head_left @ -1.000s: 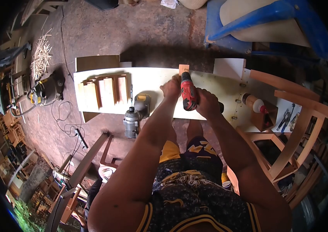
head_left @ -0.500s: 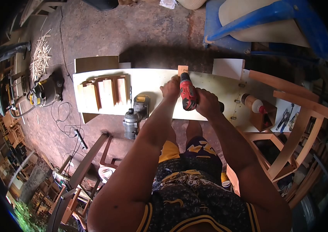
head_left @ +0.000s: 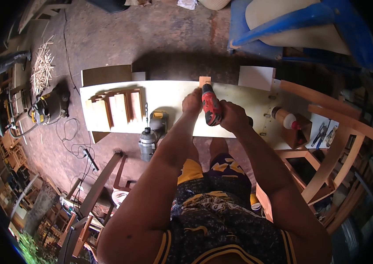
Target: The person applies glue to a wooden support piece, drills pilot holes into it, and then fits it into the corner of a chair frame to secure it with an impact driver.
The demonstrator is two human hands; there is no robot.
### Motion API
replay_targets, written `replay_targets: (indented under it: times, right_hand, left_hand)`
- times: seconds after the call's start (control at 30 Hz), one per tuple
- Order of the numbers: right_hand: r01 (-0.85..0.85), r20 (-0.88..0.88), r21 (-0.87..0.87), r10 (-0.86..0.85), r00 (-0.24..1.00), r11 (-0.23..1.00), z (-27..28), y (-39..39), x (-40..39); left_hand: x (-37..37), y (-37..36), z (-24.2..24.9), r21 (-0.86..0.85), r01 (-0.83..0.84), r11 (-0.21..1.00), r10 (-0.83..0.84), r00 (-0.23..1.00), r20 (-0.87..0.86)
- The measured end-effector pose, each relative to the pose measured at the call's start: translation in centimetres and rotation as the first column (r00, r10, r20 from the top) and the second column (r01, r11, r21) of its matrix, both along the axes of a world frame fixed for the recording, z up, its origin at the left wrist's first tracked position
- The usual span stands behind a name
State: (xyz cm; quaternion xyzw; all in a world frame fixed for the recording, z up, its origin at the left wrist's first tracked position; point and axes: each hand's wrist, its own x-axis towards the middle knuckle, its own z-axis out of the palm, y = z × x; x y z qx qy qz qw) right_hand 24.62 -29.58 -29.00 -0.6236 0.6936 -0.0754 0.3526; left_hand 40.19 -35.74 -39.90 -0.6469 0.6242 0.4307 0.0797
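Observation:
My right hand (head_left: 234,116) is wrapped round the grip of a red and black drill (head_left: 212,107), whose chuck points away from me over a small wood piece (head_left: 205,81). That piece lies at the far edge of a pale board (head_left: 173,94). Just left of the drill, my left hand (head_left: 191,102) has its fingers closed on the wood piece. Where the drill tip meets the wood is too small to tell. To the left, a yellow and grey power tool (head_left: 153,134) rests at the board's near edge.
Wood strips (head_left: 115,108) lie on the board's left part. A white bottle (head_left: 290,120) with a red cap stands in a wooden box (head_left: 298,136) at right, near pliers (head_left: 320,134). A wooden chair frame (head_left: 336,154) and a blue chair (head_left: 292,22) flank the board.
The whole view has shifted slightly, moving the scene a little to the left. My hands keep their holds, and the drill looks slightly more tilted.

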Motion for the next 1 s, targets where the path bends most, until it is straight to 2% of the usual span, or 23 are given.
replay_targets:
  times: [0.1,0.3,0.47,0.73,0.8,0.9,1.0]
  right_hand:
    - [-0.049,-0.077,0.020,0.051,0.996,0.999,0.0,-0.5,0.1]
    - [-0.038,-0.100,0.102,0.048,0.994,0.994,1.0,-1.3,0.4]
    - [-0.063,-0.200,0.198,0.103,0.974,0.978,0.7,-1.7,1.1]
    - [-0.083,-0.233,0.193,0.128,0.964,0.978,0.4,-2.2,1.1]
    - [-0.079,-0.247,0.203,0.130,0.960,0.976,0.3,-2.3,1.2]
    - [-0.083,-0.255,0.206,0.135,0.957,0.975,0.3,-2.4,1.2]
    - [-0.095,-0.262,0.213,0.151,0.953,0.972,-0.4,-2.4,1.2]
  left_hand:
    - [0.0,-0.6,0.8,0.081,-0.015,0.997,0.017,1.000,-0.024]
    - [0.2,-0.4,1.2,0.002,0.028,1.000,-0.028,0.997,-0.069]
    - [0.3,-0.3,0.5,0.022,0.022,1.000,-0.020,0.997,-0.077]
    - [0.4,-0.4,0.7,0.055,0.009,0.998,-0.005,0.998,-0.067]
    - [0.5,-0.3,0.3,0.002,0.003,1.000,-0.003,0.992,-0.129]
    - [0.5,-0.2,0.0,-0.010,0.006,1.000,-0.007,0.992,-0.123]
    - [0.5,-0.4,0.2,0.037,-0.015,0.999,0.019,0.993,-0.116]
